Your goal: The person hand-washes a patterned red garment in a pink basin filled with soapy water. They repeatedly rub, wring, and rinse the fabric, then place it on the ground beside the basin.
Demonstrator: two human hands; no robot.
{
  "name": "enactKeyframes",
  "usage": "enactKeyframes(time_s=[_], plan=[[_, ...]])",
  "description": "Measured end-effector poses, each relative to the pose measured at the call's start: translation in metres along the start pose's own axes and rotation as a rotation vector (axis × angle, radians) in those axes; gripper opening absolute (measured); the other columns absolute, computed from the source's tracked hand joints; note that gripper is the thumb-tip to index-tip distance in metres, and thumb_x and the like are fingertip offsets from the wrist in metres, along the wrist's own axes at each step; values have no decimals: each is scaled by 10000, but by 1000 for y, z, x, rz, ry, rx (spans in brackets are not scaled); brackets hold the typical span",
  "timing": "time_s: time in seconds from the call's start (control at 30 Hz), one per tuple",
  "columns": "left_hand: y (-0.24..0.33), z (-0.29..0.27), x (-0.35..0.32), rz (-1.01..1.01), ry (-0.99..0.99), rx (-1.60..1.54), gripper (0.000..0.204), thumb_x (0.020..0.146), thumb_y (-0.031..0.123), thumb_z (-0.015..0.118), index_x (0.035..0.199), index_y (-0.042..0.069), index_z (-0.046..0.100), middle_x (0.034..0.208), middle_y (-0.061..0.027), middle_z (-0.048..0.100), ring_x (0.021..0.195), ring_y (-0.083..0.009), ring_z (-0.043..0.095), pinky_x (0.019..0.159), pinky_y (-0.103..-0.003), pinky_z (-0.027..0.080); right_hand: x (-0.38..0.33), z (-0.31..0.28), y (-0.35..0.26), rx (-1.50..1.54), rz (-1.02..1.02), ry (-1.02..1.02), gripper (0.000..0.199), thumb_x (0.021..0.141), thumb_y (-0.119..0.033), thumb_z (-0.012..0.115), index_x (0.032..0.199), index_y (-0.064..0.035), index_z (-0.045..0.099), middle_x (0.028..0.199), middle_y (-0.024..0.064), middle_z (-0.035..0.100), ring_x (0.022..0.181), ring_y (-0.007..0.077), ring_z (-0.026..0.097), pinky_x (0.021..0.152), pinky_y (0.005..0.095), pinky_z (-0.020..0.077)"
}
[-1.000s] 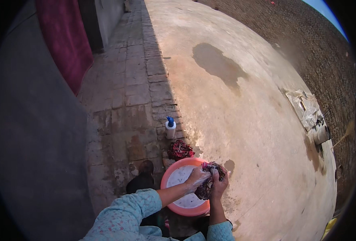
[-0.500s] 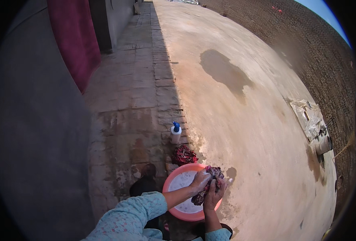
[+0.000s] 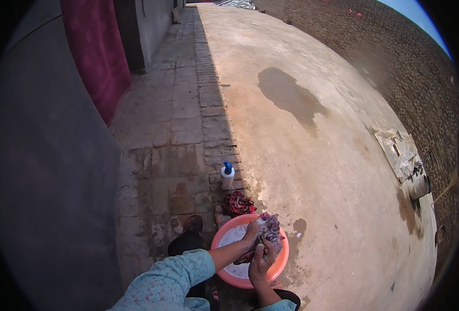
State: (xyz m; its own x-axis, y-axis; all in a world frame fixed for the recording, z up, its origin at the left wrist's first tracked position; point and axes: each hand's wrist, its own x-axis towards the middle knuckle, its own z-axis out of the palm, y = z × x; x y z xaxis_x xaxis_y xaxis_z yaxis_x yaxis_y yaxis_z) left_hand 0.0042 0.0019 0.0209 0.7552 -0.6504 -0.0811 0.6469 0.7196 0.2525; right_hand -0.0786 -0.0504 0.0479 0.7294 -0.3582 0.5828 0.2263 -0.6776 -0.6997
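Note:
A dark patterned wet cloth with suds on it is bunched between my two hands, over the right part of a pink-orange basin. My left hand grips the cloth from the left, its fingers partly hidden by the fabric. Closed round its lower right side is my right hand. Whitish, sudsy water fills the basin. Just beyond its far rim lies a crumpled red and black cloth. A white pump bottle with a blue top stands behind that.
Worn brick paving runs along the left, beside a grey wall and a magenta curtain. To the right spreads a sunlit concrete floor with a damp patch. Plastic sheeting lies near the brick wall.
Both hands have shifted slightly left over the basin with the cloth. The cloth is bunched differently, and more pale suds show on it.

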Motion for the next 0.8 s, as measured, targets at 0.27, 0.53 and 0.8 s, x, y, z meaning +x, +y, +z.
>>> enactKeyframes(time_s=[0.27, 0.53, 0.8], plan=[[-34, 12, -1, -52, 261, 720, 215, 907, 157, 565, 1074, 25, 588, 970, -19, 601, 867, -87, 538, 755, -251, 459, 40, -9, 93, 310, 671, 143, 183, 895, -202, 540, 845, -26, 543, 811, 46, 544, 818, 173, 502, 732, 314, 418], [-8, -13, 0, -133, 301, 11, 289, 951, 264, 363, 969, 65, 572, 844, -29, 587, 726, -153, 578, 670, -285, 505, 14, 4, 7, 19, -26, -67, 184, 729, -60, 686, 834, -35, 536, 821, 117, 529, 831, 284, 510, 777, 337, 410], [-18, 12, 3, -182, 202, 597, 276, 906, 204, 534, 1129, 45, 572, 1029, -39, 611, 929, -111, 580, 791, -258, 481, 51, -12, 89, 933, 854, 251, 118, 821, -90, 623, 807, -36, 519, 751, 44, 585, 668, 127, 582, 636, 264, 494]])
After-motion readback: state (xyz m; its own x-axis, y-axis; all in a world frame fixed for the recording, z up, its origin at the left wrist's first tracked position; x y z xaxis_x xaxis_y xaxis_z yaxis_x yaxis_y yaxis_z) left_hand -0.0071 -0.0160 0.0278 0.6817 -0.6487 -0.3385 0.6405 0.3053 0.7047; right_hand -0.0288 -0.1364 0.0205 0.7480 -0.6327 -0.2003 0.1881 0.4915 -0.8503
